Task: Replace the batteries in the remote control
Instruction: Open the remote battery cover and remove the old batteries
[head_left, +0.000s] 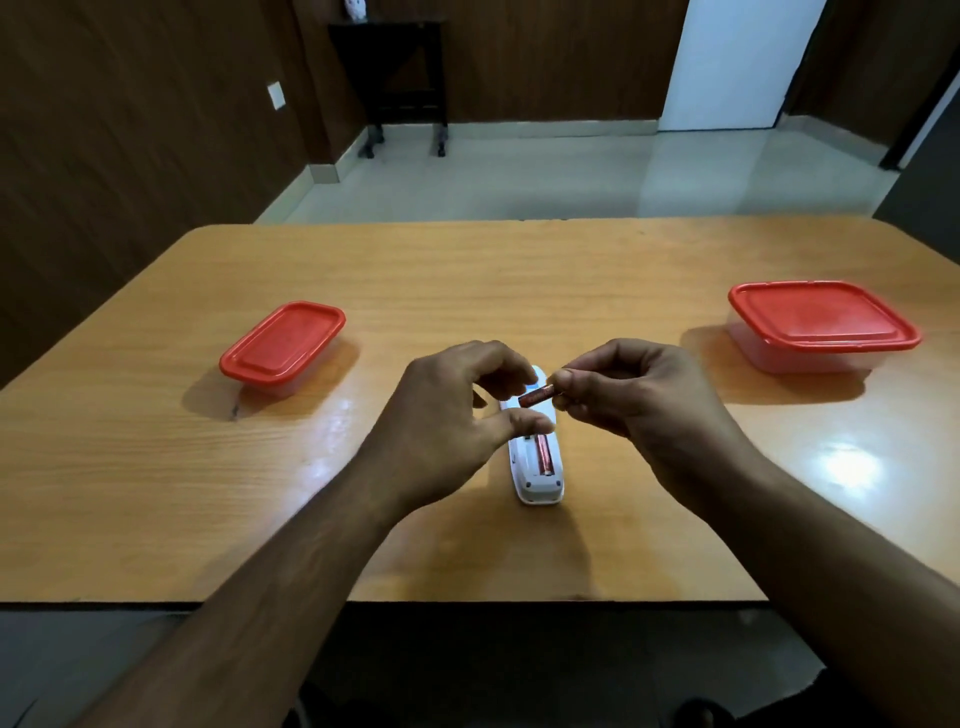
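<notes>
Right hand (639, 400) pinches one end of a red battery (536, 396) between thumb and fingertips, holding it tilted just above the remote (535, 467), other end pointing toward the left hand. Left hand (447, 421) hovers over the remote's upper half, fingers curled, thumb (519, 422) stretched across the remote body and seemingly touching it; index finger bent above, not gripping anything clearly, gap between thumb and fingers stays visible. Remote is white, lies lengthwise on the table (467, 291) near the front edge, back side up, battery bay uncovered. Second battery (543, 455), same red colour, sits in the right slot of the bay; left slot looks empty but is partly hidden by the thumb. Far end of the remote shows a bit of blue, mostly covered by the hands. Small box (283, 345) with red lid stands well to the left on the table, lid on. Larger box (823, 325) with red lid stands well to the right, lid on, clear walls, contents cannot be told. Both forearms bare, coming in from the bottom corners. Beyond the table: pale floor, brown wall panels, dark stand (395, 78) at the back wall.
</notes>
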